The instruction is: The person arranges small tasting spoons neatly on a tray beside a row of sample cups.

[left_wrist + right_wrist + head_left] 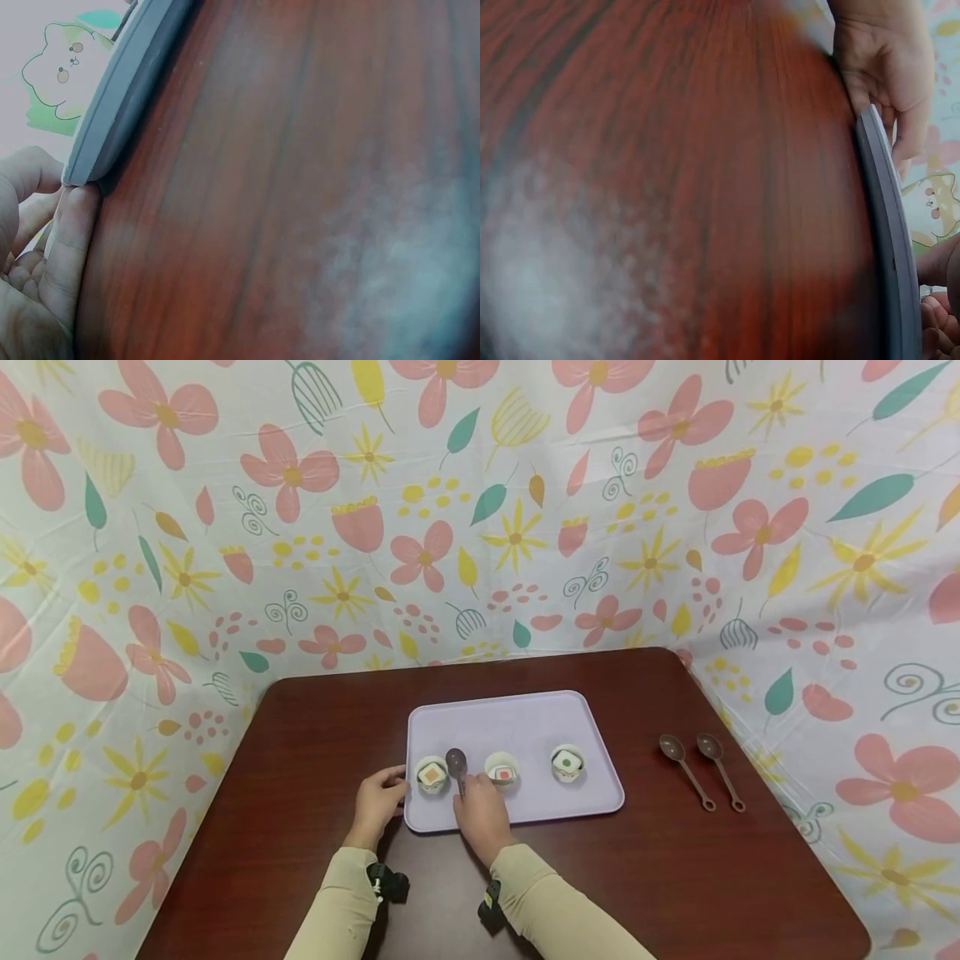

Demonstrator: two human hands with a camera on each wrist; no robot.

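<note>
Floral cloth backdrop (420,460) behind and around, dark red-brown wood table (322,735) in front of us, lavender tray (487,722) on it with 3 small cups in a rough row across. We've got the brown spoon (456,762) over the left part of the tray, between 2 of the cups

Key relation, as we judge it: spoon bowl vs left cup (433,791). Bowl is just to the right of that cup, nearer to it than to the middle cup (498,758). Spoon's long axis runs away from us, bowl at the far end, handle back toward us. We can't tell from the head view whether the bowl touches the tray or hangs above it

Right hand (482,814) is the nearer hand: fingers closed in a pinch on the handle, covering most of it, knuckles near the middle cup. Left hand (378,802) pinches the tray's left edge between thumb and fingers, tray rim caught in the grip; we'd read that as steadying

Cups: left has a white piece with an orange patch, middle a white piece with a red-orange patch, right cup (566,778) a white piece with a green dot. Dark edges show around some; too small for us to say what's underneath

Off the tray to the right, well apart from our hands: inner spoon (685,769) and outer spoon (723,771), side by side on the table, bowls away, handles slanting toward us
</note>
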